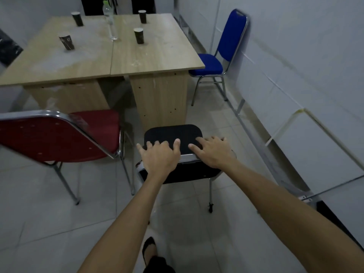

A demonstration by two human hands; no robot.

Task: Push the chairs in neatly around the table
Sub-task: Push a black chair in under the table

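A black chair [173,133] stands in front of me, its seat facing the wooden table [157,56] and a short way from the table's front panel. My left hand [159,156] rests over the top of its backrest with fingers curled over the edge. My right hand [212,152] lies on the backrest's right part, fingers spread. A red chair [59,138] stands to the left, its seat partly under the table. A blue chair [218,62] stands at the table's right side, back against the wall.
Several dark paper cups [68,42] and a clear plastic bottle [110,20] stand on the table. A white wall with metal framing [295,95] runs close along the right. The floor is pale tile. My foot [149,251] shows at the bottom.
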